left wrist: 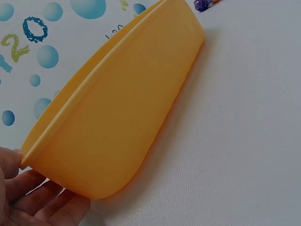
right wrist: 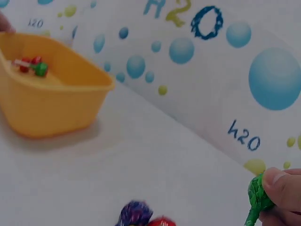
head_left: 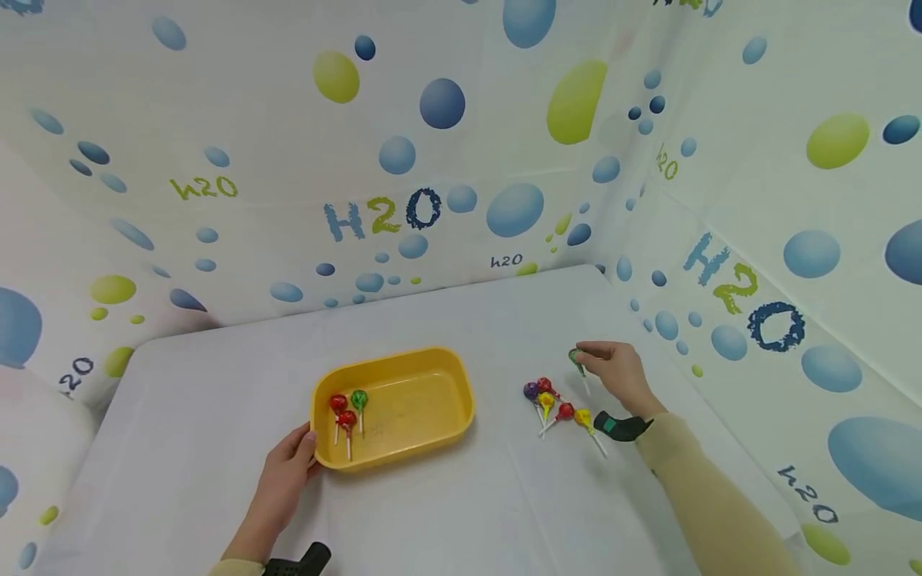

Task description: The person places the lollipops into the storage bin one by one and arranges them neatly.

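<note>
My left hand (head_left: 286,472) grips the left end of a yellow plastic tub (head_left: 464,392), thumb at the rim and fingers against the outer wall, as the left wrist view shows. Inside the tub, toward its left end, lie two red lollipops and a green lollipop (head_left: 359,398). Over on the right, my right hand (head_left: 621,374) pinches another green lollipop (right wrist: 257,195) by its wrapped head, the stick pointing down. Just left of that hand, a loose group of lollipops rests on the table: a purple one (head_left: 531,390), red ones (head_left: 565,411) and yellow ones (head_left: 583,418).
A white cloth covers the table (head_left: 497,504). Behind and to the right hang white curtains (head_left: 288,144) printed with blue and green bubbles and H2O lettering. The tub's raised wall stands between its contents and the lollipop group.
</note>
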Action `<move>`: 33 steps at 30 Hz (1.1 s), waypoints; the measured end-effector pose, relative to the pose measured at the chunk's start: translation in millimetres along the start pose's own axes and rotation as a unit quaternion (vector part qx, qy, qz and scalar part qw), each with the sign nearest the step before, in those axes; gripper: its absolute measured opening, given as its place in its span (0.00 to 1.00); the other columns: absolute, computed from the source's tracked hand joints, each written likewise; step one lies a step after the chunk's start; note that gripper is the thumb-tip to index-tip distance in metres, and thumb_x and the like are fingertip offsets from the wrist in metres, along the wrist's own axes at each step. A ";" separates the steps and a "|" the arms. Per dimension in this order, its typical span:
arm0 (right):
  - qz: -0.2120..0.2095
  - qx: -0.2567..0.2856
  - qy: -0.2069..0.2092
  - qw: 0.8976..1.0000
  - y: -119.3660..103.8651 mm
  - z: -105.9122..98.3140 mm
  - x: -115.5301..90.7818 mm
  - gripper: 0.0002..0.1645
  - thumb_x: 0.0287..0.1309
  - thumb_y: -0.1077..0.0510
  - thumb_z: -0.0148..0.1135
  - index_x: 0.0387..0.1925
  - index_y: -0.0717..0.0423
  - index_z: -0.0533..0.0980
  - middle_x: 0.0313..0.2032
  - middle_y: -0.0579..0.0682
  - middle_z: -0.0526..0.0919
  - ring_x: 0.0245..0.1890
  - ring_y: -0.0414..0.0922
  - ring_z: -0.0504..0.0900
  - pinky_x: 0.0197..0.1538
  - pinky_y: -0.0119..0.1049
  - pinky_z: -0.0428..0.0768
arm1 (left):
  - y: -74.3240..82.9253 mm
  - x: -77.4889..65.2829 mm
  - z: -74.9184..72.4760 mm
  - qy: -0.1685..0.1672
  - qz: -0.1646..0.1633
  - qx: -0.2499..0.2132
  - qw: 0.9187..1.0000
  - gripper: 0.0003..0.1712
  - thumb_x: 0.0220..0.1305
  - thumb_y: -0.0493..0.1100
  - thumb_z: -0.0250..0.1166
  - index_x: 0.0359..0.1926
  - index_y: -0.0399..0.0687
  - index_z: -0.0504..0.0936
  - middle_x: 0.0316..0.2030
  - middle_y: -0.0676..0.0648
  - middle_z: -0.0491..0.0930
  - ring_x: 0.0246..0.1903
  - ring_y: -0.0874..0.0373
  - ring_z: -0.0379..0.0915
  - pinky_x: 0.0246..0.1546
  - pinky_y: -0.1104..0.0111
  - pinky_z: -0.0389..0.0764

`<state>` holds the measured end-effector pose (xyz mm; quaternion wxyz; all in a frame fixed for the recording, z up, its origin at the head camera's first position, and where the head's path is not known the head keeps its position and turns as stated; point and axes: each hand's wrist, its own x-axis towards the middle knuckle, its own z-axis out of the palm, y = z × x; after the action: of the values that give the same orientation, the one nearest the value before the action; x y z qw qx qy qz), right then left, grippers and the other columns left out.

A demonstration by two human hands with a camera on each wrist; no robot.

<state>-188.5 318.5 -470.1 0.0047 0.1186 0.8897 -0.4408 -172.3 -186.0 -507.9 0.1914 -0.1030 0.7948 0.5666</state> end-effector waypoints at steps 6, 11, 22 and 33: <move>0.033 0.129 -0.006 0.991 -33.3 13.2 4.2 0.27 0.72 0.49 0.61 0.64 0.62 0.77 0.62 0.63 0.81 0.58 0.51 0.84 0.61 0.34 0.80 | -6.5 -5.6 -7.8 0.011 0.000 -0.007 1.000 0.36 0.84 0.50 0.40 0.79 0.31 0.47 0.78 0.28 0.50 0.74 0.35 0.58 0.65 0.58 0.71; 0.032 0.183 -0.030 0.982 -64.9 38.0 3.3 0.27 0.71 0.51 0.63 0.63 0.64 0.77 0.61 0.62 0.82 0.51 0.39 0.86 0.58 0.29 0.82 | -14.1 -12.7 -14.8 0.021 0.003 -0.007 1.000 0.35 0.84 0.50 0.41 0.79 0.33 0.49 0.77 0.29 0.53 0.73 0.35 0.61 0.67 0.54 0.71; 0.046 0.193 -0.114 0.974 -132.7 125.1 -1.8 0.21 0.67 0.55 0.67 0.57 0.61 0.82 0.56 0.59 0.85 0.57 0.54 0.84 0.63 0.43 0.82 | -9.7 -2.2 -2.4 0.037 0.018 -0.040 0.998 0.32 0.84 0.49 0.45 0.78 0.37 0.56 0.75 0.33 0.61 0.70 0.39 0.67 0.69 0.50 0.73; -0.011 0.040 -0.171 0.985 -176.9 224.6 -2.9 0.14 0.60 0.55 0.74 0.42 0.62 0.87 0.38 0.54 0.90 0.37 0.48 0.88 0.47 0.40 0.89 | -9.9 -5.0 -3.6 0.059 0.030 -0.054 0.996 0.29 0.83 0.46 0.45 0.76 0.35 0.61 0.72 0.32 0.67 0.64 0.41 0.73 0.64 0.53 0.80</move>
<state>-245.4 38.3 -468.6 0.1470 0.0324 0.8590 -0.4894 -164.7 -193.0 -513.3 0.1218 -0.1226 0.7759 0.6068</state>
